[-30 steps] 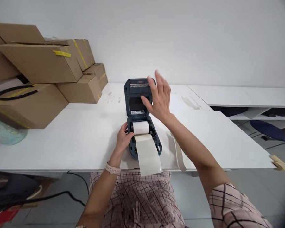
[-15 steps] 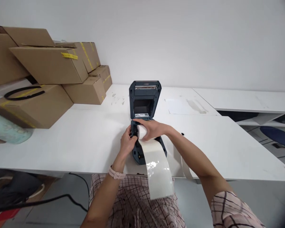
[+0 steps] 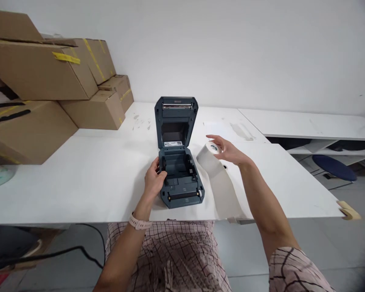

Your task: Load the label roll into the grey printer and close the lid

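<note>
Head view: a dark blue-grey printer (image 3: 182, 184) stood on the white counter (image 3: 109, 178), close to the front edge, with its lid (image 3: 174, 117) raised at the back and its inside exposed. A dark roller (image 3: 182, 196) crossed the front of the base, with a white knob (image 3: 200, 193) at its right end. The left hand (image 3: 153, 179) gripped the left side of the base, thumb over the rim and the other fingers along the outer wall. A pale band (image 3: 139, 223) circled that wrist.

The right hand (image 3: 228, 152) had its fingers closed around the upper end of a white roll (image 3: 206, 153), just beside the printer on its right. The roll was tilted, one round end facing up, and a pale strip (image 3: 223, 186) trailed from it toward the front edge of the counter; whether the roll's lower end touched the surface could not be told. Cardboard boxes (image 3: 93, 111), some bearing yellow tape (image 3: 66, 58), were piled at the far left, well apart from the printer. A blue stool (image 3: 333, 167) stood off to the right.
</note>
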`<state>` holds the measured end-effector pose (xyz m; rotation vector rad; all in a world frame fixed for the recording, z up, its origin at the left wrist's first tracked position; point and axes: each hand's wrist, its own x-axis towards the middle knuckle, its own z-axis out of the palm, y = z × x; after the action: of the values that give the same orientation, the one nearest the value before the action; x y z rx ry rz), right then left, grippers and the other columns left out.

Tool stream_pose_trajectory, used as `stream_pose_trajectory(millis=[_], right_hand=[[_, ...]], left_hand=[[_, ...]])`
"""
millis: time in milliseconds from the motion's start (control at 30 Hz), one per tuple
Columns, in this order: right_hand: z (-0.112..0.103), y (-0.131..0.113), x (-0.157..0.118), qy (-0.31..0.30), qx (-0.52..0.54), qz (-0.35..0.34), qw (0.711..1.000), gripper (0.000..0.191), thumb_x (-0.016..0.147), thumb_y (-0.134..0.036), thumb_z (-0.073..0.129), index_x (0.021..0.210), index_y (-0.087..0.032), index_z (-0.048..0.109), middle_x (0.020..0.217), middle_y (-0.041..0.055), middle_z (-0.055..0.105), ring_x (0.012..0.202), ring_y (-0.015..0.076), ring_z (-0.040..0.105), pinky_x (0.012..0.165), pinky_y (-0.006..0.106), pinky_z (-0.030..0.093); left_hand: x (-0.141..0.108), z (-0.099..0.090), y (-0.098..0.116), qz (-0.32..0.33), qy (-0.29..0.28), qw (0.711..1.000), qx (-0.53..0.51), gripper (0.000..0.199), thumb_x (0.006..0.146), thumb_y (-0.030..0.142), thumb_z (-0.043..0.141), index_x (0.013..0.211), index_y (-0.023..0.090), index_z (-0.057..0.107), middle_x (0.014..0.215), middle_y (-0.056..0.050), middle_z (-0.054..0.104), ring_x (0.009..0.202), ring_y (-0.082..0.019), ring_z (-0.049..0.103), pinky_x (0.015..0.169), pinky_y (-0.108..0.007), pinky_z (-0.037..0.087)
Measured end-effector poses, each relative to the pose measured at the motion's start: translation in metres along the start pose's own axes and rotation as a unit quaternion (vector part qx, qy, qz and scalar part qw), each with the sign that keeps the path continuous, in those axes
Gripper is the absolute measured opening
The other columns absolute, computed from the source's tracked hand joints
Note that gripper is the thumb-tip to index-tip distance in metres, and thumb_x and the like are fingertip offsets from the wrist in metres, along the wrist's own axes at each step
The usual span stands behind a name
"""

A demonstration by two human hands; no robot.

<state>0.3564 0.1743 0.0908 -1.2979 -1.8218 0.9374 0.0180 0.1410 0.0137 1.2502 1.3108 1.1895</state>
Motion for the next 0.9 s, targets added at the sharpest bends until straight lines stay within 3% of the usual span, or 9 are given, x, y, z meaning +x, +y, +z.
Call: stream_pose_trajectory(millis=[233, 367, 467, 567, 667, 767, 833, 900], right_hand=[[0.017, 0.023, 0.014, -0.046, -0.076, 0.022, 0.996, 0.092, 0.072, -0.031, 0.083, 0.158, -0.027, 0.051, 0.162, 0.0147, 0.054, 0.152, 0.0385, 0.049, 0.126, 0.058, 0.038], [-0.01, 0.028, -0.022, -0.048, 0.017, 0.011, 0.999, 0.094, 0.083, -0.04, 0.083, 0.166, -0.038, 0.039, 0.169, 0.0087, 0.048, 0.16, 0.0342, 0.04, 0.13, 0.059, 0.032], [-0.026, 0.045, -0.059, -0.046, 0.075, 0.052, 0.995, 0.085, 0.088, -0.041, 0.08, 0.164, -0.044, 0.041, 0.172, 0.0059, 0.045, 0.162, 0.0323, 0.036, 0.126, 0.058, 0.039], [-0.015, 0.068, -0.081, -0.061, 0.089, 0.101, 0.989, 0.082, 0.082, -0.044, 0.085, 0.157, -0.034, 0.052, 0.161, 0.0135, 0.057, 0.147, 0.0337, 0.055, 0.114, 0.055, 0.05], [0.005, 0.076, -0.084, -0.054, 0.128, 0.103, 0.985, 0.067, 0.081, -0.052, 0.085, 0.137, -0.021, 0.067, 0.127, 0.0151, 0.076, 0.106, 0.0276, 0.073, 0.095, 0.048, 0.059], [0.01, 0.048, -0.077, -0.073, 0.185, 0.009, 0.98, 0.061, 0.084, -0.062, 0.082, 0.128, -0.022, 0.069, 0.101, 0.0077, 0.078, 0.09, 0.0235, 0.073, 0.089, 0.043, 0.058], [0.011, 0.008, -0.068, -0.118, 0.151, -0.073, 0.979, 0.059, 0.089, -0.063, 0.077, 0.133, -0.025, 0.067, 0.1, 0.0064, 0.078, 0.095, 0.0244, 0.073, 0.091, 0.043, 0.057], [0.02, -0.036, -0.051, -0.178, 0.036, -0.116, 0.976, 0.053, 0.098, -0.054, 0.069, 0.143, -0.028, 0.062, 0.112, 0.0079, 0.077, 0.102, 0.0251, 0.072, 0.094, 0.042, 0.055]], left_hand=[[0.001, -0.002, -0.003, 0.005, 0.0, 1.0, -0.006, 0.082, 0.076, 0.012, 0.064, 0.156, 0.018, 0.054, 0.152, -0.013, 0.066, 0.139, -0.03, 0.064, 0.121, -0.043, 0.049], [0.001, -0.001, -0.002, 0.002, 0.003, 1.0, -0.005, 0.082, 0.076, 0.012, 0.065, 0.157, 0.018, 0.053, 0.152, -0.014, 0.066, 0.14, -0.03, 0.063, 0.122, -0.046, 0.048], [0.001, -0.001, -0.002, 0.003, 0.004, 1.0, 0.001, 0.082, 0.076, 0.012, 0.065, 0.157, 0.018, 0.054, 0.15, -0.014, 0.067, 0.14, -0.031, 0.064, 0.122, -0.048, 0.048], [0.003, -0.001, -0.005, 0.011, 0.006, 1.0, 0.001, 0.081, 0.074, 0.011, 0.065, 0.154, 0.021, 0.058, 0.148, -0.011, 0.069, 0.14, -0.031, 0.063, 0.124, -0.048, 0.046], [0.004, -0.001, -0.01, 0.025, 0.011, 1.0, -0.012, 0.081, 0.071, 0.01, 0.066, 0.15, 0.024, 0.061, 0.146, -0.009, 0.071, 0.141, -0.031, 0.063, 0.125, -0.048, 0.045], [0.005, 0.0, -0.012, 0.029, 0.006, 0.999, -0.025, 0.08, 0.071, 0.01, 0.066, 0.15, 0.024, 0.061, 0.147, -0.009, 0.07, 0.141, -0.031, 0.063, 0.125, -0.048, 0.044], [0.005, 0.001, -0.012, 0.024, 0.007, 0.999, -0.025, 0.08, 0.073, 0.012, 0.065, 0.151, 0.022, 0.06, 0.149, -0.01, 0.069, 0.141, -0.031, 0.063, 0.125, -0.048, 0.045], [0.004, 0.002, -0.01, 0.017, 0.013, 1.0, -0.021, 0.08, 0.073, 0.013, 0.065, 0.153, 0.02, 0.058, 0.15, -0.011, 0.068, 0.141, -0.031, 0.063, 0.124, -0.047, 0.046]])
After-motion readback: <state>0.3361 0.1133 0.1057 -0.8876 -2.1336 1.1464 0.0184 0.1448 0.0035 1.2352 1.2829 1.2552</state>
